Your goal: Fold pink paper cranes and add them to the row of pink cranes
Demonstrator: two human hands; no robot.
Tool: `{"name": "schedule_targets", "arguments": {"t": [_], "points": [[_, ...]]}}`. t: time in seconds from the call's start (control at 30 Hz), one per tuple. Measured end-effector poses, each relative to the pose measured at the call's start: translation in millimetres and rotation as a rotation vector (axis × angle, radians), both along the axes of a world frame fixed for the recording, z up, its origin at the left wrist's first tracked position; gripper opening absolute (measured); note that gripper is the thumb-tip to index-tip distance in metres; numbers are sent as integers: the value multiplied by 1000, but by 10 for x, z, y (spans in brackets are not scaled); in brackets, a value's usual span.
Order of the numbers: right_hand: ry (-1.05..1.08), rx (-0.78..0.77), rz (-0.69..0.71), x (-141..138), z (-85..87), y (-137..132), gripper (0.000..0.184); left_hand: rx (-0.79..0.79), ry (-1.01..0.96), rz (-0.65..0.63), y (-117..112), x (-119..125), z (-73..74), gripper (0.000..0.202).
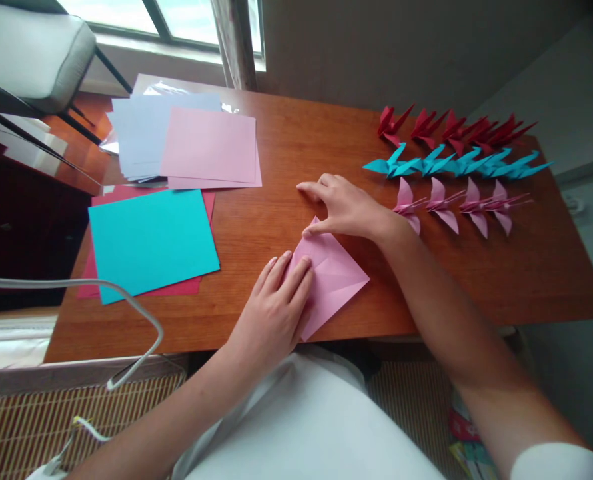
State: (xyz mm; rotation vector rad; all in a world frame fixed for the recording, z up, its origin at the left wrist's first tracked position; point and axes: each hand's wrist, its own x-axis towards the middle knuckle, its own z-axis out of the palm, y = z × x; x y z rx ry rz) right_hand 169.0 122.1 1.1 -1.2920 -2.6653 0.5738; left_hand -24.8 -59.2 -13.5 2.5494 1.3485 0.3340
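Creased paper (336,272) on wooden table (249,230), window (189,20) beyond

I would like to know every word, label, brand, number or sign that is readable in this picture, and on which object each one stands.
No text can be read anywhere.
Folded pink paper: no lettering visible.
Turquoise sheet and loose pink sheet: none visible.
Turquoise paper cranes: none visible.
Bright-coloured items at lower right: too blurred to tell whether they carry print.
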Motion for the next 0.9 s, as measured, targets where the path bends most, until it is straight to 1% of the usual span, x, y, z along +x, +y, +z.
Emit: {"name": "schedule_targets", "arguments": {"t": [0.1,0.2,0.3,0.37,0.43,0.53,0.6,0.67,0.73,0.8,0.9], "points": [[76,-50,19,34,-28,113,52,-2,-4,0,-2,-3,-14,55],[165,-84,-39,72,-60,210,38,1,-15,6,-3,-1,-7,53],[245,-34,-101,89,-89,159,28,5,-42,7,5,-16,19,51],[307,4,-156,102,-89,38,27,21,-78,27,28,-44,35,53],[368,-35,-216,129,-65,-131,33,51,-119,89,74,-86,41,51],[401,-80,-313,186,-3,-436,36,96,-203,221,176,-149,34,37],[418,-132,-378,218,25,-650,38,81,-289,330,248,-176,38,31],[467,-166,-449,236,23,-854,37,6,-394,449,309,-186,56,30],[494,-204,-496,238,-6,-1030,38,-98,-529,525,354,-186,83,35],[552,-257,-548,228,-47,-1165,42,-204,-670,546,388,-189,107,41],[811,-425,-607,203,-93,-1278,42,-330,-797,530,436,-203,119,47]]}}
